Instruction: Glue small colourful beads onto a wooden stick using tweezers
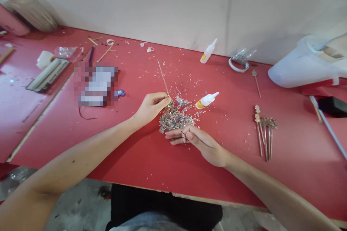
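My left hand [154,106] pinches a thin gold hair stick [163,76], whose shaft points up and away; its ornamented end is over a pile of small glittering rhinestones [175,121]. At the near edge of that pile is my right hand [193,139], with fingers stretched to the left and the thumb and a finger round a thin dark tool [183,135], mostly hidden. Just right of the pile a white glue bottle [206,100] with a yellow label lies tilted on the red table [151,158].
Another glue bottle [208,51] is near the wall. Several decorated sticks [265,137] lie at right, with a white bucket [303,63] behind. To the left are a blurred-out rectangular object [99,86], a long box [48,75] and a blue pen [91,56].
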Available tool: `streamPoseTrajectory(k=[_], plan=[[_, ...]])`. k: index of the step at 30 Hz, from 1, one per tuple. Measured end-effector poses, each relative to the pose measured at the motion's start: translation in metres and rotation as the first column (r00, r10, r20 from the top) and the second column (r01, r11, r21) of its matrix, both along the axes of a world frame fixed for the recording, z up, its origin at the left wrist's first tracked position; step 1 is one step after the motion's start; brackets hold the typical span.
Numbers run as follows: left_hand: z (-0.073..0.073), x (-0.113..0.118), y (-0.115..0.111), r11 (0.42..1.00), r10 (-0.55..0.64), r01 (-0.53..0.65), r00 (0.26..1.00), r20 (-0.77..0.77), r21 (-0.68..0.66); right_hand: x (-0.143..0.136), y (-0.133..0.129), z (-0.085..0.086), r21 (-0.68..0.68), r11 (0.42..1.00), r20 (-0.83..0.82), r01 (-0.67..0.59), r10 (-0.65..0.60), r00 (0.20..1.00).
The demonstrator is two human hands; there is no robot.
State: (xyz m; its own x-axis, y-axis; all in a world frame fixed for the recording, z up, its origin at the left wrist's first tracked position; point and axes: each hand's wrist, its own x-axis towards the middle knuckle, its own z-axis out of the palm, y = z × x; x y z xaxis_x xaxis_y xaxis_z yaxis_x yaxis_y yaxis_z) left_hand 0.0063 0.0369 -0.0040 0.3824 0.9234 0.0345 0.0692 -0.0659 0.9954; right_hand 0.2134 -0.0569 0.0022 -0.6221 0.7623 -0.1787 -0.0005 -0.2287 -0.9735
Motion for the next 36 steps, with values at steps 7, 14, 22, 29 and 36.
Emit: streamPoseTrajectory(k=[7,14,22,29,36], plan=[[-0.002,0.000,0.001,1.000,0.014,-0.014,1.000,-0.023,-0.007,0.005,0.015,-0.009,0.028,0.970,-0.122,0.243,-0.238,0.964],[0.001,-0.001,0.000,1.000,0.021,-0.021,0.999,-0.042,-0.005,0.006,0.019,-0.016,0.021,0.921,-0.158,0.390,-0.382,0.911],[0.001,0.000,0.001,0.999,0.039,-0.039,0.999,-0.013,0.015,0.007,0.020,-0.012,0.127,0.852,-0.215,0.508,-0.477,0.852],[0.001,-0.003,0.002,0.999,0.029,-0.030,1.000,0.007,0.030,0.007,0.020,-0.014,0.109,0.893,-0.179,0.437,-0.415,0.892],[0.002,-0.004,-0.001,0.969,-0.230,0.235,0.970,0.074,-0.073,0.013,0.021,-0.014,0.205,0.813,-0.095,0.544,-0.537,0.838]])
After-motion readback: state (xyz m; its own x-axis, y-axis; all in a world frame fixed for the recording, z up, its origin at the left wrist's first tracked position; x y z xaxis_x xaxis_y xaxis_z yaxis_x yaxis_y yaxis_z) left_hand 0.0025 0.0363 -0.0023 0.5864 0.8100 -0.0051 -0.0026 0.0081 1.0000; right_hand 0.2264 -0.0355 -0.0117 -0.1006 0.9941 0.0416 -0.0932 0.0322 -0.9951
